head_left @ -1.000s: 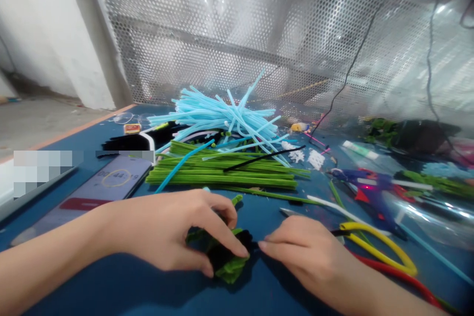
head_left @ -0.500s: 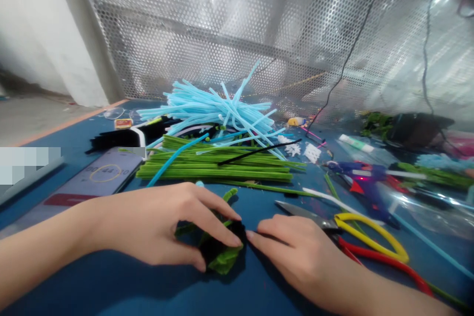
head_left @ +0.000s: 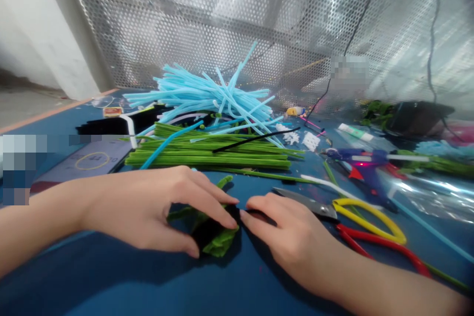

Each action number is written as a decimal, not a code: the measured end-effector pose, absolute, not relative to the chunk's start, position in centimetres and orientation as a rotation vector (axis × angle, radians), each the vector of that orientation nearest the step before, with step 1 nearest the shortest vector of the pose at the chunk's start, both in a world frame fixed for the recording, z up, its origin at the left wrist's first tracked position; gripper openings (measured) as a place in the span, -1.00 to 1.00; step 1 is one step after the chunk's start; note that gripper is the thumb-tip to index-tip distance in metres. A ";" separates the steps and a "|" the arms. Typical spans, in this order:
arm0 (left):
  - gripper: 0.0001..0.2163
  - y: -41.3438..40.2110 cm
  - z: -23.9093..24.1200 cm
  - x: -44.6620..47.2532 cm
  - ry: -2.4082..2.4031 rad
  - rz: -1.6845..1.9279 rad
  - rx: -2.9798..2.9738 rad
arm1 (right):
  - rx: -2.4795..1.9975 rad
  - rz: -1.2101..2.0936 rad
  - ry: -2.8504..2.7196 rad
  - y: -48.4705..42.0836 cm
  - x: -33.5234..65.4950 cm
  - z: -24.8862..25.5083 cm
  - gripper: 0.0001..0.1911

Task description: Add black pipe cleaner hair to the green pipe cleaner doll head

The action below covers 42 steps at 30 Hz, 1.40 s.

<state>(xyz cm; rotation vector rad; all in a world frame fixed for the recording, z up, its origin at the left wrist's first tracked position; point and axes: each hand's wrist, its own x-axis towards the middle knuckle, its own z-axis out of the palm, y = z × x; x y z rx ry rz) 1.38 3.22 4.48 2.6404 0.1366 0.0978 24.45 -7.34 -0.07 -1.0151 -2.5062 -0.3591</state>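
Your left hand (head_left: 148, 212) is arched over the green-and-black pipe-cleaner bundle (head_left: 218, 246), thumb under and fingers on top, clamped on it. The bundle sits low on the blue counter (head_left: 111, 281), centre of view, right between your two hands. One green stem end pokes up behind your left fingers.

Your right hand (head_left: 292, 237) lies flat and narrow, fingertips against the bundle's black right edge. Cannot tell if it actually pinches anything. Fingertips of both hands are almost touching.

Just beyond your right hand are the scissors (head_left: 366, 222), blades behind your knuckles, yellow and red handle loops pointing right. Further right is a blue glue gun (head_left: 365, 168) with a red light on.

Behind your hands lies a flat stack of green pipe cleaners (head_left: 222, 160), with a single black pipe cleaner (head_left: 255, 140) across the top. A messy heap of light blue pipe cleaners (head_left: 207, 96) sits behind that. A phone (head_left: 85, 165) lies face up, left of the green stack, near your left forearm. A perforated metal panel (head_left: 222, 19) stands at the back of the counter.
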 end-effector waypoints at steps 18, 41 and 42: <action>-0.43 3.4 5.6 -0.1 0.051 0.693 2.018 | -0.847 -0.701 -2.260 -7.3 24.4 7.1 -0.83; -0.41 3.6 4.6 0.2 0.077 0.761 1.502 | -0.892 -0.842 -2.382 -6.5 22.0 10.3 -0.72; -0.41 3.6 4.5 0.2 0.072 0.765 1.488 | -0.896 -0.844 -2.388 -6.4 22.0 10.4 -0.70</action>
